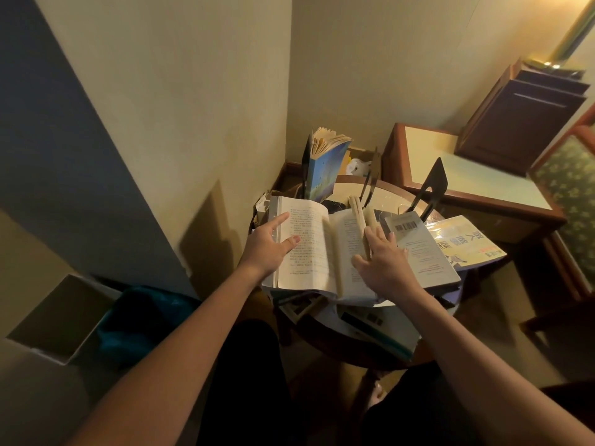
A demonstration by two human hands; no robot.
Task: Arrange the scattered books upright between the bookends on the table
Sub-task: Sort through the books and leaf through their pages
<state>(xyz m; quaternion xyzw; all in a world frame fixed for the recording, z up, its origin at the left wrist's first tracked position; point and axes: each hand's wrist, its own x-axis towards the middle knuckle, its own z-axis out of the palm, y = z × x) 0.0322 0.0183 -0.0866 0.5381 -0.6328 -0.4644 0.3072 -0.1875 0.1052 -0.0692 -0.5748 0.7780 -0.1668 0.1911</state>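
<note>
So a thick open book (317, 249) is lying flat on the small round table (386, 193), pages up, on top of a messy pile of other books. The left hand (269, 244) is laid on the left page with fingers spread wide, index stretched toward the outer edge, nothing gripped. The right hand (384, 262) is spread loosely over the right side, and a raised bunch of pages (360, 214) is being touched by its fingertips; whether anything is actually pinched can't be told.

Just right of that, a grey book with a barcode (421, 249) is lying flat, with a yellow-covered book (463, 243) partly tucked under it.

At the back, a blue paperback (325, 165) is stood upright, pages fanned, against a black bookend (306, 159). Another black bookend (433, 186) is standing well to the right, apart from it.
</note>
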